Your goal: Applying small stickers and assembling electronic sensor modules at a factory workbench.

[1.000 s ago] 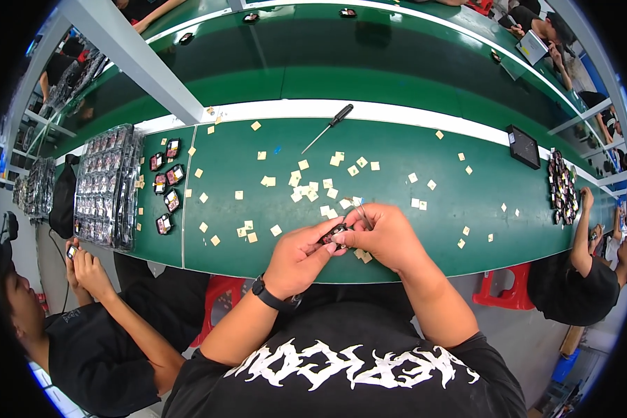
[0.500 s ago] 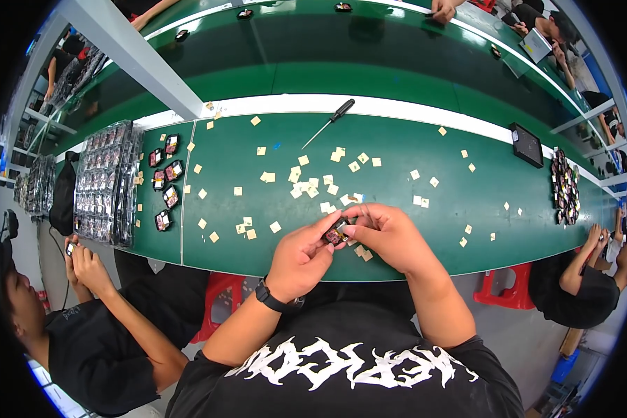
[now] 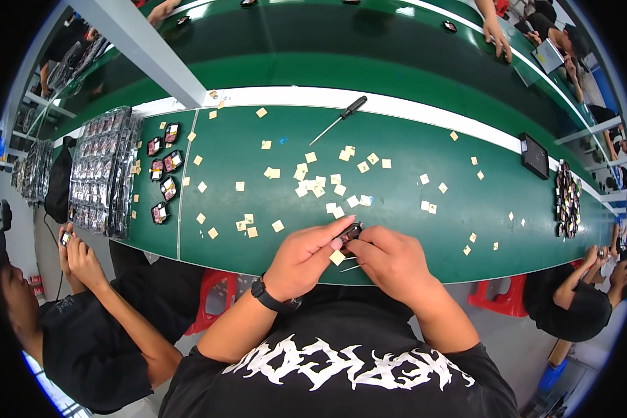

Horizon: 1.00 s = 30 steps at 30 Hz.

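Observation:
A small black electronic module (image 3: 350,237) is held up at the near edge of the green bench, between my two hands. My left hand (image 3: 301,259), with a black watch on its wrist, grips it from the left between thumb and fingers. My right hand (image 3: 393,259) is closed with fingertips against its right side, which hides part of it. By my left thumb shows a cream square sticker (image 3: 337,257). A thin pale strip (image 3: 351,268) shows below my right fingers; its kind is unclear. Cream squares (image 3: 316,187) lie scattered beyond my hands.
A black-handled screwdriver (image 3: 338,120) lies toward the white ledge. Several similar modules (image 3: 168,188) sit left, beside stacked clear trays (image 3: 103,174). On the right are a black box (image 3: 534,155) and piled modules (image 3: 568,200). A co-worker (image 3: 83,327) sits left.
The module is turned and tilted in my hands, and my right fingers have curled in closer. A cream square now shows by my left thumb. Across the bench, another person's hand has reached lower.

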{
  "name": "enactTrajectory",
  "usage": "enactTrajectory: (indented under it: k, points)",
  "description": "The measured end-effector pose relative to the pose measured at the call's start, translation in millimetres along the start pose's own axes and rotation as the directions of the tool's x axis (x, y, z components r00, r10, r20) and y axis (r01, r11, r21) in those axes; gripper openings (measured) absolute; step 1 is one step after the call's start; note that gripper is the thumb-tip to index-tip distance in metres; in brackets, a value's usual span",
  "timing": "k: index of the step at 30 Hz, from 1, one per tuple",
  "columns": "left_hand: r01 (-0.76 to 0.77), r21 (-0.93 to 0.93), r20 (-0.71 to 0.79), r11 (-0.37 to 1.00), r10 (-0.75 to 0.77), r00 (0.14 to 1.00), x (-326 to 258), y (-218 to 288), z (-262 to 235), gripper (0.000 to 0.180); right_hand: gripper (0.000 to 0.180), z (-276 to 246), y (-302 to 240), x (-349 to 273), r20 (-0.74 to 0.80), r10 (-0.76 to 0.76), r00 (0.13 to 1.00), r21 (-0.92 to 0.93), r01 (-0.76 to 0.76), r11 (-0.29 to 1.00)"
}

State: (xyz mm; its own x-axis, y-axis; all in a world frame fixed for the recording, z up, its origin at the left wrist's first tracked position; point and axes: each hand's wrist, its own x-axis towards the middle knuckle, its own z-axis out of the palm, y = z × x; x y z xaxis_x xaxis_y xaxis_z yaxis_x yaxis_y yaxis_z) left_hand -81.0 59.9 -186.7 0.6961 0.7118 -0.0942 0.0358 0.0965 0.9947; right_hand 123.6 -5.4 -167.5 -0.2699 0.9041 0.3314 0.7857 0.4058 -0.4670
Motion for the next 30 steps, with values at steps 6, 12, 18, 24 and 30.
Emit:
enactTrajectory:
  k: [6, 12, 18, 24, 30]
  points:
    - [-0.05, 0.052, -0.003, 0.997, 0.05, 0.999, 1.8, -0.7, 1.3, 0.042, 0.017, -0.2, 6.0, 4.1, 0.027, -0.078, 0.997, -0.057, 0.08, 0.995]
    - [-0.044, 0.038, -0.015, 0.998, 0.045, 0.999, 3.8, 1.4, -0.6, 0.042, 0.023, 4.7, 7.4, 7.2, -0.002, -0.105, 0.994, -0.106, 0.104, 0.989]
    - [-0.002, 0.038, -0.01, 0.999, 0.002, 1.0, 4.2, -0.9, -3.0, 0.041, 0.023, 4.4, 4.9, 10.7, -0.015, -0.127, 0.992, -0.145, 0.123, 0.982]
    - [-0.018, 0.013, -0.009, 1.0, 0.018, 1.0, 6.3, 0.8, -2.4, 0.04, 0.02, 1.4, 6.0, 15.2, 0.037, -0.134, 0.99, -0.122, 0.137, 0.983]
    - [0.044, 0.004, 0.023, 0.999, -0.044, 0.999, 9.1, 5.9, -3.4, 0.038, 0.011, -5.6, 2.3, 22.2, 0.107, -0.104, 0.989, -0.144, 0.119, 0.982]
